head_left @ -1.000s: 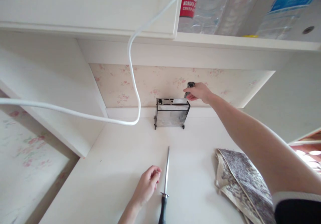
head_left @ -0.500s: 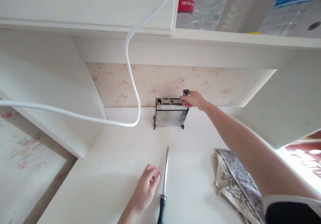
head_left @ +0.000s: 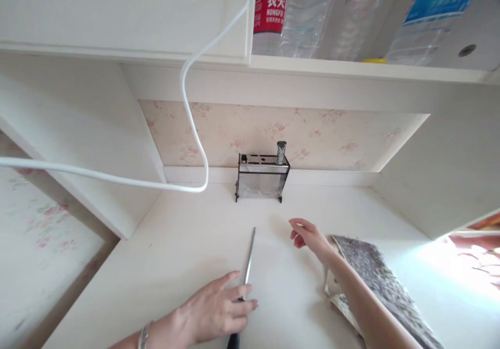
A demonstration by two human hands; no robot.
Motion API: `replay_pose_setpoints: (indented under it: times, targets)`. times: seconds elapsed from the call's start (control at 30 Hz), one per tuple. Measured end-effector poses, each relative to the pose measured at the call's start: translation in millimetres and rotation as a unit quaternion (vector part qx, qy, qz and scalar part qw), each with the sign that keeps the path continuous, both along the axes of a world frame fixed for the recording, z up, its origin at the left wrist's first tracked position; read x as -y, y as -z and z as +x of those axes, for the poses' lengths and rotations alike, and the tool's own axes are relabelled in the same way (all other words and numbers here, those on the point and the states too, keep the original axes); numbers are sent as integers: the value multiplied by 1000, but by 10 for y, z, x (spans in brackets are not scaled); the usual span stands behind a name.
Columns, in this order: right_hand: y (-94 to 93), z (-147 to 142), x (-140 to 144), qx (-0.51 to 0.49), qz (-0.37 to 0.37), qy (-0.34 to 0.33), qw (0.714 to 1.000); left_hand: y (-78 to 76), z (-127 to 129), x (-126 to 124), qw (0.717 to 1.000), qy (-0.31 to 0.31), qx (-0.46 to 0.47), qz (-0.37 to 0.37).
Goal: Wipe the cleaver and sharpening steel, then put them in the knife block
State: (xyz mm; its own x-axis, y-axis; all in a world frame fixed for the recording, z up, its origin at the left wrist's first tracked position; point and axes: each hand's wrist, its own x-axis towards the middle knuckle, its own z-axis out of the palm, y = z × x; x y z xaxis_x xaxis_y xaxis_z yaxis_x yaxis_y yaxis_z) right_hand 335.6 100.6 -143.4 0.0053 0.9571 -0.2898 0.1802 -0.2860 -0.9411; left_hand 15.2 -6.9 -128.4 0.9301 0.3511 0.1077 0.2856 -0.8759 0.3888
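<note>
A honing steel lies on the white counter, its rod pointing away and its black handle toward me. My left hand is over the handle and guard, fingers spread; whether they touch the steel I cannot tell. To its right, my right hand hovers above the counter with nothing in it, fingers loosely bent and apart. At the back against the wall stands a knife block with clear sides and a slotted metal top. One grey-and-black mottled handle sticks up from its right end.
A folded grey patterned cloth lies at the right, partly under my right forearm. A white cable hangs across the left side in front. Overhead, a shelf holds several plastic bottles. Cabinet panels close in both sides.
My right hand has left the mottled handle in the knife block and come back toward me, empty. My left hand has moved right over the honing steel, its fingers spreading.
</note>
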Motion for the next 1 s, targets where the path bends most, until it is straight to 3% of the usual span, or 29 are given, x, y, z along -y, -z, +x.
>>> replay_pose_setpoints:
  times: [0.1, 0.17, 0.23, 0.33, 0.43, 0.5, 0.67, 0.8, 0.9, 1.0]
  targets:
    - [272, 179, 202, 0, 3, 33, 999, -112, 86, -91, 998, 28, 21, -56]
    - [382, 280, 278, 18, 25, 66, 997, -259, 156, -200, 997, 21, 42, -56]
    - [452, 332, 323, 58, 54, 89, 993, -453, 249, -368, 997, -18, 72, -29]
    - [484, 318, 353, 145, 73, 83, 983, -813, 426, -706, 979, -144, 145, -13]
    - [468, 275, 358, 205, 63, 60, 975, -1241, 587, -1067, 915, -297, 270, -52]
    - [473, 268, 355, 217, 70, 60, 972, -1545, 658, -1290, 879, -327, 343, -60]
    - [575, 308, 337, 234, 92, 58, 966, -2156, 721, -1837, 804, -387, 449, 53]
    - [640, 324, 316, 265, 97, 51, 958, -2319, 721, -2255, 752, -418, 488, 146]
    - [642, 321, 304, 285, 94, 50, 953, -2292, 741, -2462, 714, -437, 514, 185]
    - [624, 314, 293, 305, 91, 47, 947, -2219, 788, -2561, 695, -453, 524, 191]
